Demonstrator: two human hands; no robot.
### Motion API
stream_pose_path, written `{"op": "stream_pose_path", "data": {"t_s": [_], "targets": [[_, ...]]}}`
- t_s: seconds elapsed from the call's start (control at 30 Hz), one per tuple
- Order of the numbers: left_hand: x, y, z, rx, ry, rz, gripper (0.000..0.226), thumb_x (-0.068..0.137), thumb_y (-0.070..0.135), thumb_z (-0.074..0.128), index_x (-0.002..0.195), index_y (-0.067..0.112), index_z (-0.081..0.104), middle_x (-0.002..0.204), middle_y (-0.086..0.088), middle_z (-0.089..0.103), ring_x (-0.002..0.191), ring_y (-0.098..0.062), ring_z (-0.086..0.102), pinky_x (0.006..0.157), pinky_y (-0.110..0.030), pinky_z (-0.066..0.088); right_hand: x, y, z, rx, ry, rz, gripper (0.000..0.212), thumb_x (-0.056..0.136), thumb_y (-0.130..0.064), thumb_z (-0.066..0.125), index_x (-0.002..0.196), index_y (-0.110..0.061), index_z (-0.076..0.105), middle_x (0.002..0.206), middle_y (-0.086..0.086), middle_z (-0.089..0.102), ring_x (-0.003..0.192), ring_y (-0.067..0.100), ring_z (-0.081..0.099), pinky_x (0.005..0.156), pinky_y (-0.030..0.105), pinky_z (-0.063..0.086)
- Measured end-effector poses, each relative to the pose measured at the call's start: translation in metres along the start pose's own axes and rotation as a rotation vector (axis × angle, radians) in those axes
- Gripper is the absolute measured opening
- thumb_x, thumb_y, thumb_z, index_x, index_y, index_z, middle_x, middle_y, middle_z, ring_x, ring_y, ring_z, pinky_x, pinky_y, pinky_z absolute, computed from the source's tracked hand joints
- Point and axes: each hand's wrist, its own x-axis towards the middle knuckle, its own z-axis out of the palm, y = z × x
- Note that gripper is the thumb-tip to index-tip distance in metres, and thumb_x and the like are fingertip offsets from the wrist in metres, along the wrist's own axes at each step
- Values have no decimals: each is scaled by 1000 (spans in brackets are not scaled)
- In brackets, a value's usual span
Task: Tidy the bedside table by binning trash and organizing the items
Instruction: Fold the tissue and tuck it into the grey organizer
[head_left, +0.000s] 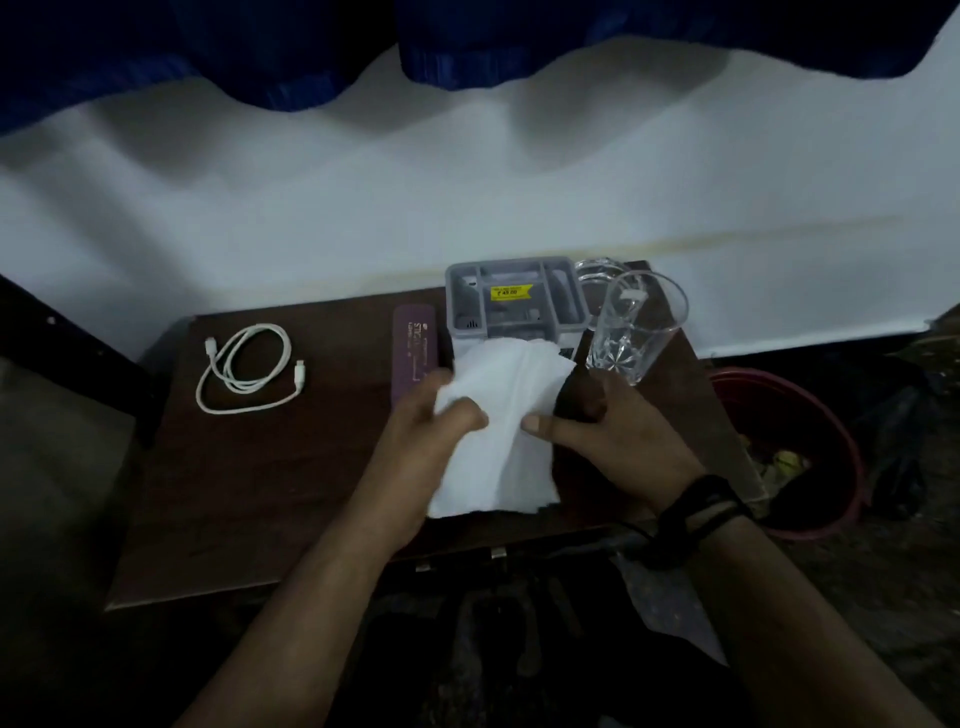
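A white tissue (511, 410) is held over the dark wooden bedside table (249, 483). My left hand (415, 447) grips its left edge with curled fingers. My right hand (608, 431) pinches its right edge between thumb and fingers. A grey plastic organizer tray (514, 306) with a yellow price sticker stands just behind the tissue. To its right is a clear drinking glass (636, 332), with a second glass item (597, 275) behind it. A purple flat box (414, 348) lies left of the tray. A coiled white cable (244, 366) rests at the table's left.
A red bin (831, 499) with rubbish inside stands on the floor to the right of the table. A white wall runs behind, with dark blue curtains (291, 57) hanging above. Dark furniture (67, 332) sits at the left edge.
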Motion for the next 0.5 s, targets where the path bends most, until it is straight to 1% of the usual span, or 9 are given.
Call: {"op": "stream_pose_path", "data": {"t_s": [0.07,0.1,0.13,0.2,0.23,0.3,0.37,0.43,0.5], "targets": [[-4,11,-8,-401,-89,-130,34,67,17,56,97,15,72,91,-12,71,78,-28,67,60,-34,52,-5,-14,-1,341,-102,121,74,69,-57,86,134,-36,58,126,-7,69,120,16,63,94,47,53],[-5,15,-13,-452,-102,-186,36,66,18,55,98,13,70,89,-12,69,72,-28,66,53,-30,46,-7,-19,-1,471,-154,217,78,66,-61,86,135,-41,55,129,-7,68,123,19,60,95,49,52],[-6,18,-15,-439,-100,-233,35,66,21,56,98,13,68,89,-11,67,68,-27,63,50,-26,38,-10,-23,-2,575,-238,245,74,70,-59,83,136,-42,55,132,-6,67,127,23,59,98,52,51],[-7,19,-18,-391,-85,-299,28,72,22,57,99,16,66,89,-8,65,65,-24,60,51,-24,32,-14,-26,1,769,-420,149,50,88,-43,71,135,-31,61,136,3,67,128,29,61,104,55,49],[-6,18,-18,-377,-63,-329,22,78,21,57,97,17,67,87,-6,68,64,-21,63,49,-23,37,-16,-29,4,831,-462,117,43,93,-32,67,134,-22,64,135,8,67,127,30,62,104,53,50],[-4,15,-17,-310,-20,-373,15,86,19,59,94,20,71,88,-1,74,72,-19,69,54,-27,50,-14,-29,10,864,-412,93,37,92,-10,66,129,-9,67,131,16,69,123,34,64,103,51,52],[-5,14,-17,-178,-48,-352,15,85,23,67,98,28,74,99,3,78,87,-20,72,69,-35,53,-12,-28,14,859,-278,61,37,89,2,68,126,-5,68,126,18,71,120,37,66,102,52,53],[-6,13,-17,-80,-71,-234,26,84,23,73,107,35,71,103,10,78,94,-16,73,73,-36,50,-12,-31,14,805,-123,-55,37,86,5,71,121,-7,72,120,14,74,116,35,69,98,49,55],[-6,15,-18,-119,-61,1,35,84,10,73,114,29,70,108,8,78,99,-14,73,72,-34,58,-17,-36,12,730,-12,-224,38,84,9,72,117,-11,73,115,5,77,112,24,72,93,37,58]]}}
